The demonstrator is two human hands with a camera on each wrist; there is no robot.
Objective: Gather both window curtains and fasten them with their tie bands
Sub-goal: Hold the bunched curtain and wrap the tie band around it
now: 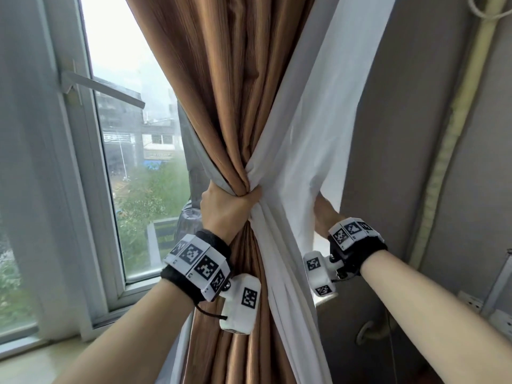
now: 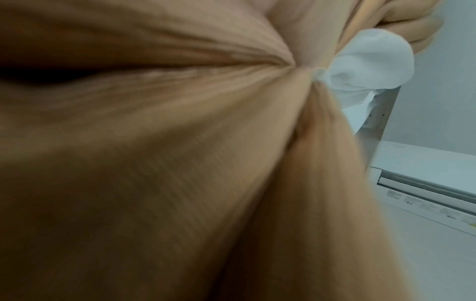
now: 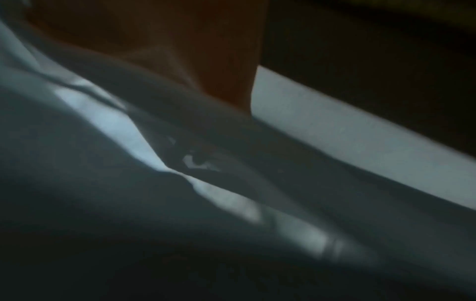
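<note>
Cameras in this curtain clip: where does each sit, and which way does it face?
Head: on the head, facing the brown curtain by the window; both forearms and the left hand show.
Left wrist: along the hand, up the gathered curtain; fingers show.
Right wrist: dark, behind the white lining; some skin shows.
Shared: brown curtain, head and left wrist.

Daylight from window (image 1: 116,79), wrist views blurred, right dim
</note>
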